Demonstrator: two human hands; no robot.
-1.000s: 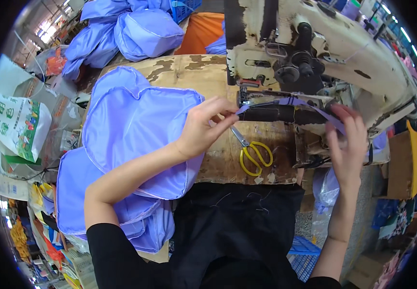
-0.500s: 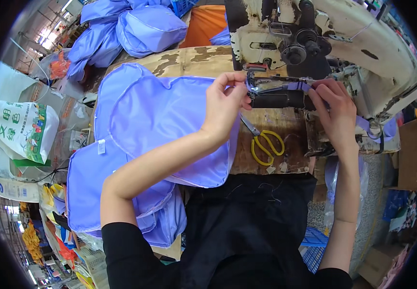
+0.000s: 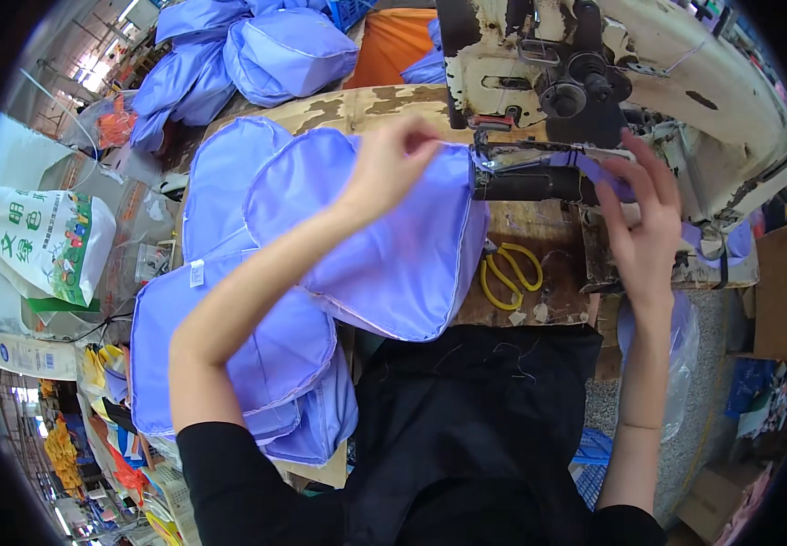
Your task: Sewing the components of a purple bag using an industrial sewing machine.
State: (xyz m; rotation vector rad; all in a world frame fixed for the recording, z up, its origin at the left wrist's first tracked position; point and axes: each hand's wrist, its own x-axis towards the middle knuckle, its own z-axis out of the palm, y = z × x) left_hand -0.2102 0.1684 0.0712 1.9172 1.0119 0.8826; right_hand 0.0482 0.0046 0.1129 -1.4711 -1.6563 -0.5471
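A lilac sewn fabric piece [image 3: 393, 264] with piped seams spreads left of the sewing machine [image 3: 712, 73]. Its right edge reaches the tip of the machine's narrow arm [image 3: 530, 187]. Over that piece my left hand [image 3: 389, 168] is raised, thumb and fingers drawn together and smeared by motion; whatever they may pinch does not show. By the inner end of the arm, my right hand [image 3: 644, 205] has its fingers apart around a lilac fabric strip [image 3: 585, 166] that runs along the arm. Yellow-handled scissors [image 3: 504, 248] lie just below, their blades covered by the fabric.
More lilac pieces [image 3: 230, 318] lie in a stack at the left. Filled lilac bundles [image 3: 289, 55] and orange cloth [image 3: 393, 45] are at the back. A white printed bag [image 3: 48, 241] rests far left. Cardboard boxes [image 3: 776, 291] stand at the right.
My left hand has left the arm's tip and moved left. The fabric's corner now meets that tip and covers the scissor blades. My right hand's fingers have spread and lifted from the strip.
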